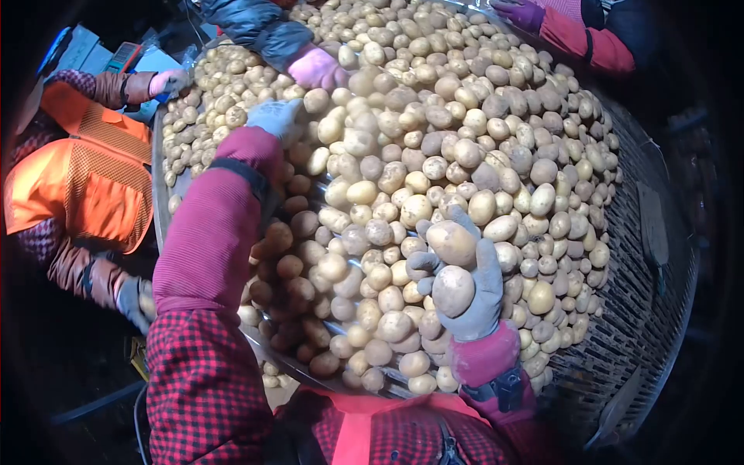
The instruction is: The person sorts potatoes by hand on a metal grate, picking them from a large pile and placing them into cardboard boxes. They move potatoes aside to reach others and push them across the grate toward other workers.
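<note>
My right hand (487,283), in a grey glove, is turned palm up over the heap with its fingers curled round two potatoes. The larger, yellowish potato (452,242) rests near the fingertips, and a rounder, dusty potato (454,288) lies in the palm. My left hand (274,118), in a pale blue-grey glove, reaches to the far left part of the heap, close beside a potato (315,101). Its fingers are mostly hidden, so their grip does not show. Loose potatoes (416,209) of mixed size surround both hands.
A slatted dark conveyor surface (620,341) borders the heap on the right. Co-workers' gloved hands reach in: a pink glove (318,68) beyond my left hand, a purple one (521,12) at the far edge. A person in an orange vest (105,167) stands left.
</note>
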Tool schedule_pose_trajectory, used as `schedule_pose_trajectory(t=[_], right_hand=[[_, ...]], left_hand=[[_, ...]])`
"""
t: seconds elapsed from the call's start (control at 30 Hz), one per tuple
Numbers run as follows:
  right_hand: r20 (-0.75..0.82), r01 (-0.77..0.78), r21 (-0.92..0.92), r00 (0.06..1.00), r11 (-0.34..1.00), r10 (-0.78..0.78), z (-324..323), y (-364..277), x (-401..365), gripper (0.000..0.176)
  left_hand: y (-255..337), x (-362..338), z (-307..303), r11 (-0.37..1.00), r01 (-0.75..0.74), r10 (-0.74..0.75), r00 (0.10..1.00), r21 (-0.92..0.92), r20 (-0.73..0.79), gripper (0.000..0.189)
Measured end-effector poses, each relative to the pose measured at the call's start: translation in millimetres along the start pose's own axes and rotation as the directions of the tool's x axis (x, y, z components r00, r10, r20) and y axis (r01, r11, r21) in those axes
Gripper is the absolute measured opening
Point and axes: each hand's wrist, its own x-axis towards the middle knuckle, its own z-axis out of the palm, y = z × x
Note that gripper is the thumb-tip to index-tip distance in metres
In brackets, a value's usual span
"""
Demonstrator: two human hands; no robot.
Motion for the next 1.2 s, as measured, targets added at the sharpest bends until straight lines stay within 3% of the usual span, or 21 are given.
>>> schedule_pose_trajectory(t=[0.13, 0.2, 0.27, 0.37, 0.4, 0.47, 0.5, 0.57, 0.6, 0.63, 0.7, 0.73, 0.77, 0.8, 0.83, 0.87, 0.9, 0.93, 1.07, 1.17, 1.2], right_hand=[[-0.029, -0.002, -0.027, 1.0, 1.0, 0.001, 4, 0, 0, 0.073], [0.0, 0.013, -0.012, 1.0, 1.0, -0.013, 0, 5, 1, 0.072], [-0.002, 0.026, -0.044, 1.0, 0.999, -0.026, 0, 1, 0, 0.071], [-0.01, 0.017, -0.056, 1.0, 0.998, -0.017, 6, -3, -2, 0.068], [-0.005, 0.021, -0.022, 1.0, 1.0, -0.022, 5, -2, -2, 0.068], [-0.001, 0.034, 0.045, 0.999, 0.998, -0.034, 3, 1, -2, 0.068], [0.014, 0.038, 0.068, 0.999, 0.997, -0.039, 2, 1, -1, 0.066], [0.016, 0.259, -0.282, 0.964, 0.924, -0.265, 3, 11, -5, 0.065], [-0.014, 0.182, -0.166, 0.982, 0.969, -0.187, 1, 9, -5, 0.062], [-0.044, 0.106, -0.044, 0.993, 0.993, -0.107, -1, 7, -5, 0.059], [0.141, 0.158, 0.198, 0.972, 0.967, -0.188, -13, 11, -6, 0.054], [0.112, 0.067, 0.339, 0.987, 0.938, -0.111, -13, 6, -6, 0.055], [0.103, -0.031, 0.475, 0.994, 0.879, -0.021, -11, 3, -4, 0.061], [0.065, 0.126, 0.188, 0.988, 0.974, -0.14, -15, 7, -4, 0.069], [0.025, 0.258, -0.125, 0.966, 0.958, -0.257, -19, 11, -5, 0.078], [0.149, 0.44, -0.541, 0.889, 0.717, -0.433, -27, 16, -9, 0.084], [0.265, 0.503, -0.815, 0.765, 0.287, -0.587, -31, 19, -13, 0.089], [0.28, 0.548, -0.775, 0.744, 0.313, -0.607, -35, 24, -10, 0.092], [0.342, 0.662, -0.62, 0.711, 0.42, -0.615, -39, 32, -1, 0.102], [0.303, 0.609, -0.497, 0.789, 0.618, -0.535, -41, 37, -2, 0.103], [0.325, 0.612, -0.531, 0.786, 0.587, -0.526, -38, 33, -3, 0.104]], left_hand=[[2, 4, -5, 0.999, -0.039, 0.039, 0.999, 0.018, 0.013, 0.046], [13, 10, 16, 0.992, 0.123, -0.116, 0.98, 0.034, -0.161, 0.046], [24, -4, 25, 0.99, 0.138, -0.128, 0.947, 0.013, -0.295, 0.046], [25, -39, -4, 0.974, 0.016, -0.063, 0.977, -0.225, -0.202, 0.04], [13, -43, 17, 0.888, 0.026, -0.162, 0.952, -0.46, -0.259, 0.056], [8, -62, 20, 0.614, 0.043, -0.18, 0.98, -0.788, -0.087, 0.065], [6, -69, 35, 0.358, -0.109, -0.082, 0.986, -0.927, -0.147, 0.057], [35, -107, 12, 0.203, -0.25, -0.036, 0.964, -0.947, -0.263, 0.053], [54, -127, -2, 0.117, -0.315, -0.023, 0.947, -0.942, -0.32, 0.051], [69, -144, -13, 0.034, -0.252, -0.012, 0.967, -0.967, -0.253, 0.051], [101, -166, -18, -0.131, -0.201, 0.033, 0.978, -0.971, -0.207, 0.053], [117, -175, -18, -0.207, -0.214, 0.051, 0.972, -0.955, -0.229, 0.056], [132, -187, -17, -0.174, -0.24, 0.06, 0.965, -0.955, -0.253, 0.06], [141, -198, -18, -0.033, -0.334, 0.086, 0.938, -0.942, -0.335, 0.063], [150, -208, -19, 0.104, -0.425, 0.11, 0.903, -0.899, -0.415, 0.066], [155, -215, -23, 0.326, -0.558, 0.199, 0.829, -0.763, -0.522, 0.068], [166, -215, -19, 0.366, -0.646, 0.243, 0.762, -0.67, -0.601, 0.068], [173, -214, -16, 0.394, -0.724, 0.296, 0.683, -0.565, -0.668, 0.067], [149, -222, -20, 0.555, -0.697, 0.361, 0.694, -0.454, -0.623, 0.067], [101, -207, -6, 0.815, -0.389, 0.109, 0.83, -0.429, -0.546, 0.064], [85, -204, -6, 0.889, -0.224, 0.007, 0.878, -0.398, -0.478, 0.062]])
